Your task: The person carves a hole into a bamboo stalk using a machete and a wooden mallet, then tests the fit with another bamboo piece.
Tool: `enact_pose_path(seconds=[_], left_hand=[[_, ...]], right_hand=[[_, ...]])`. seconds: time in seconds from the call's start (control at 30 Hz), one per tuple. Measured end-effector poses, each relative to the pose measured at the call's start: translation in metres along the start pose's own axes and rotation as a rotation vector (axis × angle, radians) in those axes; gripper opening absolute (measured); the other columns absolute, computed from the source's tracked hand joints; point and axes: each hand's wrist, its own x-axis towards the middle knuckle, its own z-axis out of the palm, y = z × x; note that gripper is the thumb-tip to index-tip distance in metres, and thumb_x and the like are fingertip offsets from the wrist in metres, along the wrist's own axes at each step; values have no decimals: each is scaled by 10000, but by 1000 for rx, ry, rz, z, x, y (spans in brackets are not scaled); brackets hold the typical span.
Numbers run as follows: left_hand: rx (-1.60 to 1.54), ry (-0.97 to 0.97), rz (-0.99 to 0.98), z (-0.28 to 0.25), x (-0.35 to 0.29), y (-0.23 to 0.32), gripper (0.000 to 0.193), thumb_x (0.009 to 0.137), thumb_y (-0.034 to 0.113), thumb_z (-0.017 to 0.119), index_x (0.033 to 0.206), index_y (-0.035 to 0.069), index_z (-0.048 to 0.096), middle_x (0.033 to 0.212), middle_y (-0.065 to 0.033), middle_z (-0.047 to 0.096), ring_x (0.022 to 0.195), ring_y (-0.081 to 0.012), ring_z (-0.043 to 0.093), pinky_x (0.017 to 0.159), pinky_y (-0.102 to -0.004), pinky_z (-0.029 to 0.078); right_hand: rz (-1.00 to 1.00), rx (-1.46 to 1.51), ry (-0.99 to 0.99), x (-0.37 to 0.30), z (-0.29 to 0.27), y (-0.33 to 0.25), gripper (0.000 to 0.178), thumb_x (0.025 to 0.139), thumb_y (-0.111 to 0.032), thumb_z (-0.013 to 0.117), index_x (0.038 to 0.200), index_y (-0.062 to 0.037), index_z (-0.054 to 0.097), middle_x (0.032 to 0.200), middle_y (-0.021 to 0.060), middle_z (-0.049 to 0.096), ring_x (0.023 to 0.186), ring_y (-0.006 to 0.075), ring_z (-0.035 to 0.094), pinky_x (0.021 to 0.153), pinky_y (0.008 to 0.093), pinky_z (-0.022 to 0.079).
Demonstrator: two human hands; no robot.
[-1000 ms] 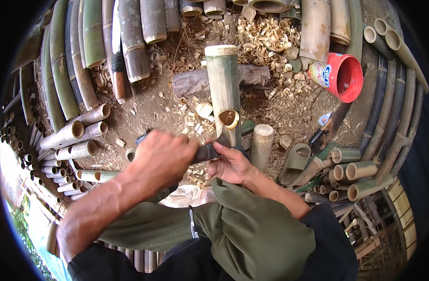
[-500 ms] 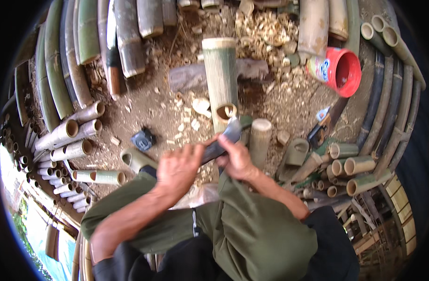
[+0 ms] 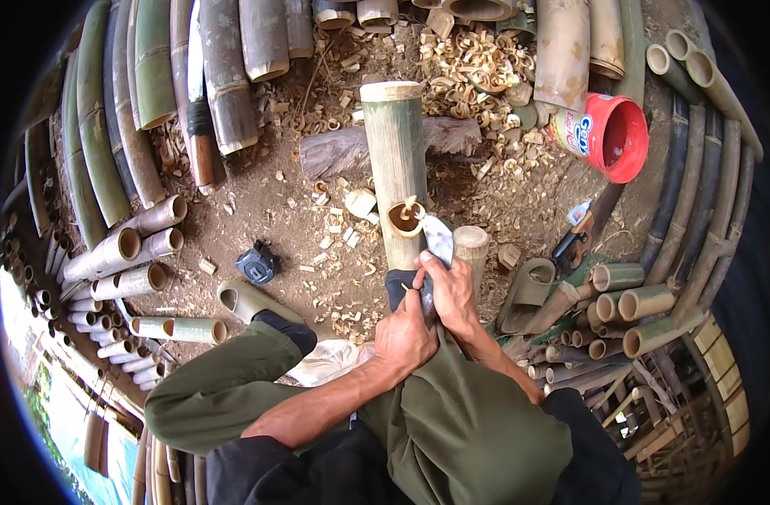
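A pale green bamboo tube lies pointing away from me, with a round hole cut in its near part. A curl of shaving stands in that hole. The bright blade of a knife touches the hole's right rim. My right hand is closed on the knife just behind the blade, thumb uppermost. My left hand is closed lower on the knife, against the right hand; its fingers hide most of the handle. Dark fabric sits at the tube's near end.
A wooden log supports the tube. A red bucket, handsaw and sandal are right; a tape measure and bamboo pieces are left. Shavings litter the ground.
Both hands have turned the knife from slanting across the tube to pointing more nearly away from me. My left hand has moved right and nearer me, and my left knee has shifted.
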Motion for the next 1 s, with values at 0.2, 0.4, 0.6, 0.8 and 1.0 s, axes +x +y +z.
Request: enact_pose_path(seconds=[0.2, 0.4, 0.6, 0.8, 1.0], left_hand=[[-235, 127, -67, -29, -9, -56, 398, 695, 183, 759, 1041, 36, 630, 871, -197, 694, 753, -366, 691, 712, -457, 562], [441, 232, 242, -157, 29, -48, 141, 719, 131, 694, 839, 58, 677, 735, -136, 681, 637, -273, 682, 613, -400, 555], [1086, -263, 301, -213, 62, 106, 100, 771, 140, 702, 845, 80, 733, 821, -81, 725, 704, -241, 711, 595, -374, 552], [1388, -190, 307, -189, 73, 133, 208, 770, 216, 759, 923, 75, 750, 846, -51, 721, 694, -215, 687, 518, -410, 535], [855, -332, 121, -177, 5, 51, 277, 776, 275, 695, 838, 5, 697, 839, -162, 719, 748, -308, 717, 667, -433, 575]], right_hand=[[-64, -81, -272, -12, 22, -12, 369, 1009, -267, 475, 836, 9, 648, 675, 82, 660, 530, 157, 590, 502, 347, 464], [129, 760, -405, 12, 55, -41, 273, 1014, -240, 478, 1033, 19, 562, 963, 168, 692, 632, 189, 651, 572, 292, 553], [319, 1501, -392, 20, 29, -42, 257, 1010, -239, 433, 1068, -42, 587, 996, 114, 711, 655, 179, 672, 703, 355, 576], [379, 1542, -379, 22, 26, -46, 287, 994, -292, 460, 1038, -76, 642, 793, 10, 693, 632, 144, 641, 702, 335, 587], [336, 973, -725, -14, 17, -34, 233, 965, -239, 595, 1145, -100, 544, 1031, 94, 651, 898, 206, 663, 792, 414, 577]])
